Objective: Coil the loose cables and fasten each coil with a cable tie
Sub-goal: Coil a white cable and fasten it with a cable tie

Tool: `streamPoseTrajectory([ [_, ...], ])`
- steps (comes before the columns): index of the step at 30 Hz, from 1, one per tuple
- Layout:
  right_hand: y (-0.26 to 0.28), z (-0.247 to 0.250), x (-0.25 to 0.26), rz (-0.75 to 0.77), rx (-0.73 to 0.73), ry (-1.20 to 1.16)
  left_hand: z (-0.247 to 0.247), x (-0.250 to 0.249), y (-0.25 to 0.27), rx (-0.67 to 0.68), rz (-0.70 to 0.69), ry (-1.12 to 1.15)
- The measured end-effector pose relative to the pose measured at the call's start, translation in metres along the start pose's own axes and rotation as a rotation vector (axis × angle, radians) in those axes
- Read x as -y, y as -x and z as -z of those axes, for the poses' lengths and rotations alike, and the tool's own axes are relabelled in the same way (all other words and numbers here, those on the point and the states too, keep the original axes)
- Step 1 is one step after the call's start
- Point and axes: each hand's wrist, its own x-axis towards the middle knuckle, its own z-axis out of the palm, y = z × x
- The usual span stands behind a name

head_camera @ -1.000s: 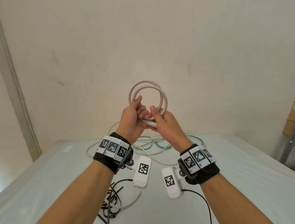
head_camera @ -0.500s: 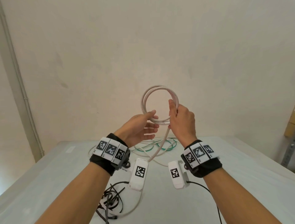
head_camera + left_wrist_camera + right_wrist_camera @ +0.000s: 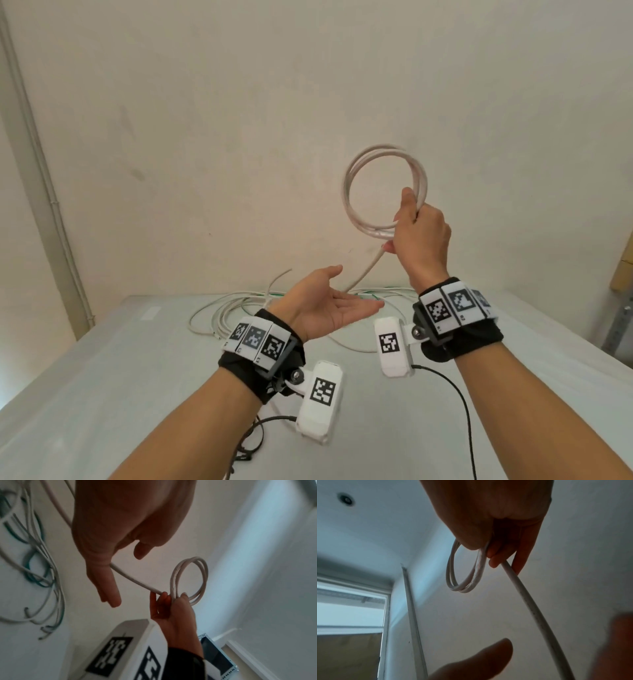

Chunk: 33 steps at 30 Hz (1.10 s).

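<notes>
The right hand (image 3: pixel 423 236) holds the coil (image 3: pixel 356 212) raised above the worktop (image 3: pixel 102 377), fingers curled around its lower right part. The coil consists of several white loops and stands roughly upright. A free length of the cable (image 3: pixel 364 274) runs from the right hand's grip down toward the worktop. The left hand (image 3: pixel 329 305) is below and left of the coil, palm up, fingers straight and apart, holding nothing. Loose cables (image 3: pixel 222 315), white and green, lie on the worktop beyond the left hand.
</notes>
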Motion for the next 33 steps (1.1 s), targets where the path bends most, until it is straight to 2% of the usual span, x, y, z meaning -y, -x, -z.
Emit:
streamPoseTrajectory([
  [4, -0.01, 0.016, 0.008, -0.066, -0.056, -0.116, -0.018, -0.005, -0.003, -0.001, -0.148, 0.118],
  [7, -0.011, 0.019, 0.009, -0.097, -0.044, -0.167, -0.027, -0.015, -0.008, -0.046, -0.325, 0.063],
  [9, -0.009, 0.017, 0.004, -0.109, 0.002, -0.152, -0.029, -0.023, -0.011, -0.092, -0.441, 0.018],
  [13, -0.003, 0.011, -0.02, -0.242, 0.197, -0.216, -0.017, -0.033, -0.016, -0.169, -0.55, -0.014],
  [16, 0.005, 0.002, -0.037, -0.34, 0.357, -0.26, 0.001, -0.032, -0.018, -0.243, -0.569, -0.16],
  [19, 0.016, -0.009, -0.046, -0.363, 0.446, -0.223, 0.02, -0.031, -0.021, -0.286, -0.523, -0.257],
  [24, 0.026, -0.021, -0.059, -0.384, 0.482, -0.106, 0.031, -0.036, -0.014, -0.303, -0.418, -0.463],
  [27, 0.032, -0.026, -0.066, -0.429, 0.488, -0.101, 0.033, -0.036, -0.013, -0.29, -0.428, -0.475],
  [30, 0.04, -0.032, -0.072, -0.463, 0.5, -0.11, 0.034, -0.032, -0.017, -0.359, -0.456, -0.518],
  [33, 0.045, -0.033, -0.08, -0.427, 0.526, -0.067, 0.035, -0.03, -0.017, -0.428, -0.464, -0.563],
])
